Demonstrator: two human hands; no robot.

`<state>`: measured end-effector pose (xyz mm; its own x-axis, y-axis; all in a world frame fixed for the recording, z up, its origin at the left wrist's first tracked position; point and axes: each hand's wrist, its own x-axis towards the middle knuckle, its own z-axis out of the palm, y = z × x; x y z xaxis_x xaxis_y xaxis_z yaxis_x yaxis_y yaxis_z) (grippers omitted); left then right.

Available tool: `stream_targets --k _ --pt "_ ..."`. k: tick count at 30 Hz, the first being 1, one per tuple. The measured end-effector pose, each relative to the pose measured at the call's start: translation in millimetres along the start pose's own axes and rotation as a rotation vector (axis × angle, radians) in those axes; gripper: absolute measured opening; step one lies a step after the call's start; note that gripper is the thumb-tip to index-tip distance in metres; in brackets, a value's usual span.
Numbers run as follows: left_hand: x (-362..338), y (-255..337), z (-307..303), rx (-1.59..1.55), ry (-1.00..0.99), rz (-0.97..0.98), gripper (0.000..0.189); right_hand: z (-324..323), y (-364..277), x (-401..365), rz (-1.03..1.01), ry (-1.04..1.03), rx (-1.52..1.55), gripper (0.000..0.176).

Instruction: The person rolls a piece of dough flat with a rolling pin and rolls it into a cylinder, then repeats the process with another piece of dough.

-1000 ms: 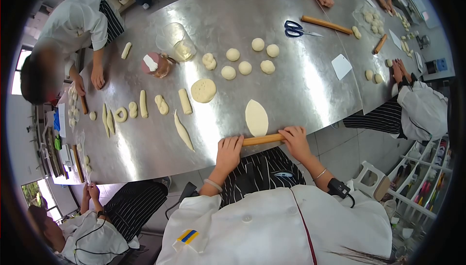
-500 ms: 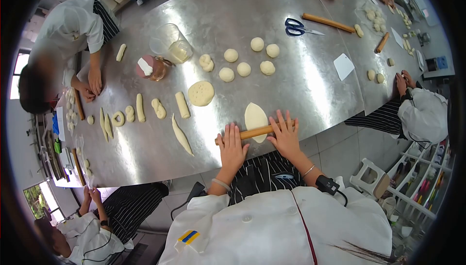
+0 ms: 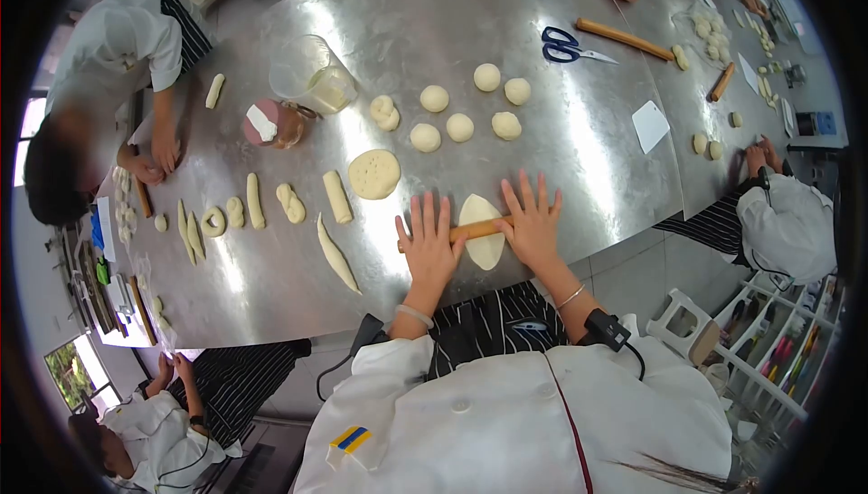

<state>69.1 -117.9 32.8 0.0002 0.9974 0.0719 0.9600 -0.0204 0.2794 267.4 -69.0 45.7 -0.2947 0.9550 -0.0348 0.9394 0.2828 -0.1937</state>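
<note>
A wooden rolling pin (image 3: 479,229) lies across a flat, pointed oval of dough (image 3: 482,250) near the table's front edge. My left hand (image 3: 429,245) rests over the pin's left part, fingers spread and pointing away from me. Over its right part lies my right hand (image 3: 535,227), also with fingers outstretched, and neither hand wraps round the pin. To the left are a long tapered dough strip (image 3: 336,255) and a dough roll (image 3: 338,197). A round dotted dough disc (image 3: 373,175) sits just behind my left hand.
Several dough balls (image 3: 460,127) and a knotted piece (image 3: 384,113) lie farther back. Blue-handled scissors (image 3: 562,46), another rolling pin (image 3: 624,40) and a white scraper (image 3: 650,126) are at right. A clear jug (image 3: 324,87) stands back left. Other people work around the metal table (image 3: 434,33).
Both hands have slid forward over the pin, palms now covering its ends more, with fingers reaching past it. The camera view has shifted slightly.
</note>
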Motion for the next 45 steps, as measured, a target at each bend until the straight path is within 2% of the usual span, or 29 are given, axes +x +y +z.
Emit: stream_targets --k 11,17,33,39,41,45 --pt "43 -12 2 0.025 0.021 -0.001 0.066 8 4 44 -0.051 0.150 -0.006 0.069" --pt "58 -15 2 0.004 0.053 -0.013 0.063 7 5 62 -0.049 0.160 0.030 0.069" --pt "91 -22 2 0.046 0.114 -0.011 0.071 7 6 101 -0.041 0.198 0.048 0.069" --pt "112 -29 8 0.113 0.244 0.041 0.057 15 8 125 -0.079 0.341 0.050 0.066" --pt "119 -31 8 0.159 0.325 0.145 0.049 16 8 135 -0.128 0.382 0.021 0.063" --pt "123 -34 12 0.177 0.365 0.249 0.046 20 12 142 -0.213 0.452 0.028 0.056"
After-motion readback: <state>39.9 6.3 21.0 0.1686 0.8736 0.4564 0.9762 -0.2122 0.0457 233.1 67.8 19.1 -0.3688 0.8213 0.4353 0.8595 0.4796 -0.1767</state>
